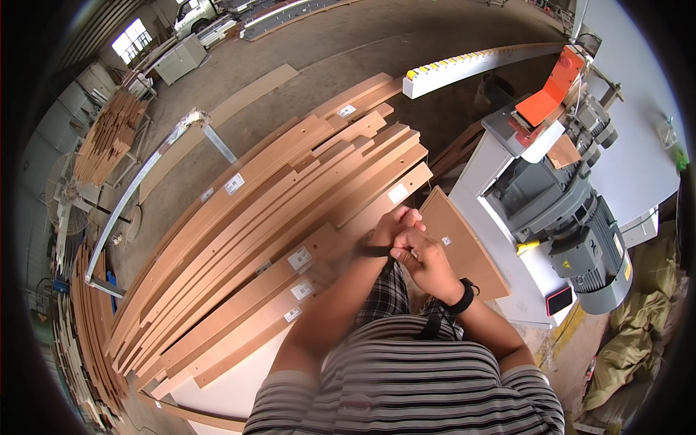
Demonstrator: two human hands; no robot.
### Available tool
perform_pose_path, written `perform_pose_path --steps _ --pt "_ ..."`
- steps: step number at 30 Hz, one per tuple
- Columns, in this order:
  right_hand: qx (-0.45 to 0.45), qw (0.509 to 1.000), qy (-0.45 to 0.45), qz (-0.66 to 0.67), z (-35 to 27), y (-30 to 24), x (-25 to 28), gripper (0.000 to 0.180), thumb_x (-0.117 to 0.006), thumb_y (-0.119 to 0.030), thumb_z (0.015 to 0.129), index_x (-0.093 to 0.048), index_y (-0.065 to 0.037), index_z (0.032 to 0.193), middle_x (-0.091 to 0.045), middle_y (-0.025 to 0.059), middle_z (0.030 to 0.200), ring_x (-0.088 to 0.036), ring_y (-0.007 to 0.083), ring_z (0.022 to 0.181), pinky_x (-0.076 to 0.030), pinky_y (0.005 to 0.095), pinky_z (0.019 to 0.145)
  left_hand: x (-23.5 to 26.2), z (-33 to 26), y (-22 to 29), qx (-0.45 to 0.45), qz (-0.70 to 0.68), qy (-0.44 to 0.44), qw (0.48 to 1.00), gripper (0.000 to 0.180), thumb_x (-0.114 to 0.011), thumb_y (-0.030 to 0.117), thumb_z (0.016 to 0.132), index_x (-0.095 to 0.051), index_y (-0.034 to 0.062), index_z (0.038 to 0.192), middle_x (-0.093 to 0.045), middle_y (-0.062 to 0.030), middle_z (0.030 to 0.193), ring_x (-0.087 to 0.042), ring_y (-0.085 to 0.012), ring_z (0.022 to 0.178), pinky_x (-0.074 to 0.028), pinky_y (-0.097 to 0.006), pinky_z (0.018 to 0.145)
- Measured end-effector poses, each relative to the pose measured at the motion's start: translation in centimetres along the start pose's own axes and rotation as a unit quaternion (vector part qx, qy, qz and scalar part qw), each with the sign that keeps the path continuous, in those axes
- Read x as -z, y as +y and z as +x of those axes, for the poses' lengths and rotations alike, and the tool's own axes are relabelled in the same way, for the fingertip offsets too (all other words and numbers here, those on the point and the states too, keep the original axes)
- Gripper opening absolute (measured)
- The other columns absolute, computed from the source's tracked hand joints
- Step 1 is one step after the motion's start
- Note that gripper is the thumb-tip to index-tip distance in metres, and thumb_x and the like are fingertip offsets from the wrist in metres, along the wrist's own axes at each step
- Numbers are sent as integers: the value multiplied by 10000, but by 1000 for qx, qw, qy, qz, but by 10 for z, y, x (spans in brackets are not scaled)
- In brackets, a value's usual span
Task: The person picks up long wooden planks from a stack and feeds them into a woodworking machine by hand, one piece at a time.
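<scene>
My two hands meet in front of my body. My left hand has its fingers curled in, and no object shows in them. A black wristband goes round the left wrist. Fingers of my right hand are closed at the edge of that band, thumb against it. Another dark band sits on my right wrist. Just left of the hands lies a stack of long wood-coloured boards, several with white labels. A flat brown panel leans to the right of my hands.
At the right stands a machine with a grey motor, an orange guard and a phone on its base. A roller rail extends at the back. Left of the boards rises a metal frame.
</scene>
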State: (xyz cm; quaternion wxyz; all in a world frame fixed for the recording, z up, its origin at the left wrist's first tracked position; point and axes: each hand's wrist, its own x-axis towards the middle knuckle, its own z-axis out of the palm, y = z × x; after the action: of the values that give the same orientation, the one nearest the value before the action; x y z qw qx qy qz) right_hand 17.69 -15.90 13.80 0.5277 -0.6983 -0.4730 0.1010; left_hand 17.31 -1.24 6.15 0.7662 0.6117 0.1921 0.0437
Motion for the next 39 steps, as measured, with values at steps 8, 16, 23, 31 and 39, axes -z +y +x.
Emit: perform_pose_path --steps 8,16,23,31,39 --pt "-53 997 23 40 -11 3 0 108 -654 -7 850 -547 -11 846 -561 81 748 -534 194 680 -441 296 650 8 2 -19 -86 500 -12 862 212 -544 239 880 -556 27 877 -639 -178 854 -632 -355 793 -505 -429 694" --pt "-49 997 11 63 -17 8 -4 99 -642 -8 861 -545 -6 840 -549 67 722 -506 154 663 -423 270 615 -8 -26 13 -260 617 71 739 205 -578 251 859 -570 46 848 -644 -166 830 -646 -325 776 -528 -436 633" --pt "-33 998 48 32 -19 6 -11 98 -673 -9 823 -578 -24 837 -574 79 784 -554 206 688 -453 297 643 -3 -12 -3 -156 685 22 711 275 -557 346 879 -595 74 901 -655 -149 829 -655 -333 794 -503 -472 729" --pt "169 983 -25 -72 -27 1 -7 241 -747 -110 735 -645 -71 949 -587 89 949 -558 295 922 -452 385 825 -23 -13 6 -96 668 -27 738 272 -543 319 909 -599 59 966 -667 -159 903 -656 -353 883 -512 -458 742" --pt "213 970 -83 -87 -37 5 -4 287 -702 -179 752 -603 -77 1002 -556 99 1012 -525 298 985 -441 382 861 -19 16 -72 -59 483 -124 865 227 -604 240 918 -599 22 984 -662 -106 876 -633 -209 722 -519 -330 665"
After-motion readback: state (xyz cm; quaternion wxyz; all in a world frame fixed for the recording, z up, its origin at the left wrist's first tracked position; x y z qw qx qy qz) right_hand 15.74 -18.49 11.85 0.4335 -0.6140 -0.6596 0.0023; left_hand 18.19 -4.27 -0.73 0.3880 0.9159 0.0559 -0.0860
